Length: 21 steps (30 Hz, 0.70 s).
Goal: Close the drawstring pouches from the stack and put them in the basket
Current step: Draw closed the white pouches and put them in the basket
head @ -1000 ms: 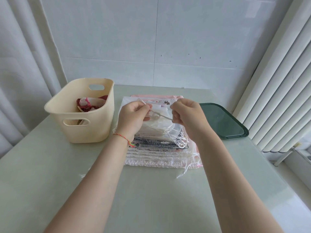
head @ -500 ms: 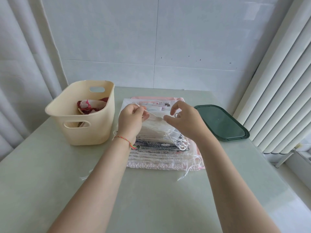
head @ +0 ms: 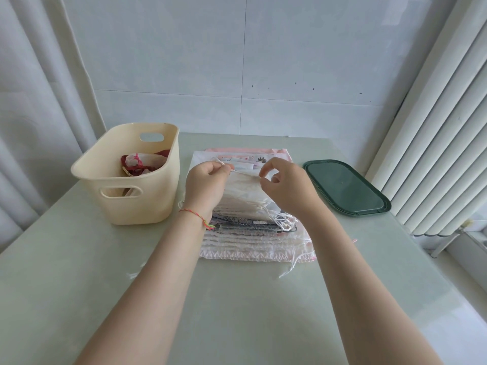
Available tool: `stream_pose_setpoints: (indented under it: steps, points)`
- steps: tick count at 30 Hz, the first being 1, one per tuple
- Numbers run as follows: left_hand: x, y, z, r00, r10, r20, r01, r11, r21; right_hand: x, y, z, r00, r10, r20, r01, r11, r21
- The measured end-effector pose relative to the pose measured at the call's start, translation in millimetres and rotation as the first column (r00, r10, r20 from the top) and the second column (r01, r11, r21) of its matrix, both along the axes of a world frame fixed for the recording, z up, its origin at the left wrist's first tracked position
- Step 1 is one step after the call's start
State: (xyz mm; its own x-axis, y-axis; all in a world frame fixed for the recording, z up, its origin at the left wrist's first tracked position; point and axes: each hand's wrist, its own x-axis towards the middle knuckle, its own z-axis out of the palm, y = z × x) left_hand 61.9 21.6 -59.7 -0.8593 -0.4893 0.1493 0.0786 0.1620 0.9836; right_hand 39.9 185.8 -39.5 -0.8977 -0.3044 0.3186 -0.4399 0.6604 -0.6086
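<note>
A stack of flat drawstring pouches (head: 253, 241), white, grey and pink, lies in the middle of the pale green table (head: 79, 272). Above the stack, my left hand (head: 207, 184) pinches the white drawstring (head: 243, 173) of the top white pouch (head: 245, 192). My right hand (head: 283, 185) pinches the same cord a little to the right, its other fingers loosely spread. The cord runs taut between the two hands. The cream plastic basket (head: 147, 198) stands to the left of the stack, with a red and white pouch (head: 139, 163) inside it.
A dark green lid or tray (head: 345, 187) lies flat to the right of the stack. A white tiled wall closes the back, a curtain hangs at the left, and a ribbed white radiator stands at the right. Loose cord ends (head: 288, 268) trail off the stack's front right corner.
My right hand has gone from a closed fist on the cord to a fingertip pinch with the other fingers spread. The hands have stayed over the stack, and the view has tilted slightly.
</note>
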Motion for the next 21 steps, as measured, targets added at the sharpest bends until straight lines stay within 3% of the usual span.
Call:
stream_pose_setpoints:
  steps: [8,15,18,21]
  points:
    - [0.6,-5.7,-1.8,0.992,0.129,0.005,-0.129,0.992,-0.009,-6.1,0.4,-3.7,1.000,-0.014,0.027,0.017,0.993,-0.114]
    - [3.4,-17.3,4.9,0.986,0.057,0.160,-0.039,0.993,-0.111,-9.7,8.3,-1.6,0.996,0.070,0.064,-0.065,0.995,-0.073]
    - [10.1,-16.0,13.3,0.974,0.104,0.201,-0.059,0.974,-0.219,-5.2,5.7,3.5,0.998,0.052,0.045,-0.053,0.999,0.009]
    - [12.6,-17.3,15.2,0.965,0.234,0.120,-0.171,0.905,-0.390,0.2,2.9,7.6,0.999,0.039,0.021,-0.040,0.997,0.058]
